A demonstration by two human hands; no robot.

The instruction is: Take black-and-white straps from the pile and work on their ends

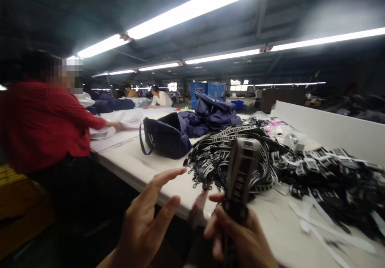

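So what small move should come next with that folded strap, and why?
Probably bring the left hand across to steady the folded strap: that hand is open and empty, while the right hand alone grips the strap, its looped end rising above the grip.

**Readable lettering: one word**

You can make out "SPORT" on the heap of flat black fabric straps with white print (215, 151). White letters on the folded black-and-white strap (242, 167) in your right hand (240, 232) and the bundled black-and-white straps (326, 171) farther right are too blurred.
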